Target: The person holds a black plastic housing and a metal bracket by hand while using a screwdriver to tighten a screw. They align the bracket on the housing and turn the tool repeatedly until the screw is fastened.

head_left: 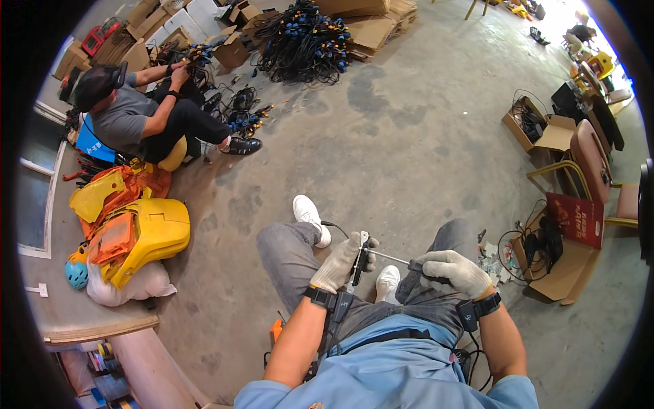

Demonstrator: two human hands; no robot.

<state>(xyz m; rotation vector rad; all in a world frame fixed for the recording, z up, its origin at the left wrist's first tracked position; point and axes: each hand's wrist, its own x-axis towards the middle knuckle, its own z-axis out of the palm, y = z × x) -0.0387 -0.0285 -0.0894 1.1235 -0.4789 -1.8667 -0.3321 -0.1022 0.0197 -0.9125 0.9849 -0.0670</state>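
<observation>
Knit work gloves cover both hands, held above my lap. My left hand is closed round a narrow black device with a light metal end, held upright. A thin black cable runs close to the device's upper end; I cannot tell whether it is joined to it. In my right hand is a screwdriver, gripped by its dark handle. Its metal shaft points left, and the tip meets or nearly meets the side of the device. The tip itself is partly hidden by my left fingers.
Yellow and orange plastic shells lie at the left, behind them a seated person handling cables. A large cable heap is at the back. On the right are an open carton, a chair and scraps.
</observation>
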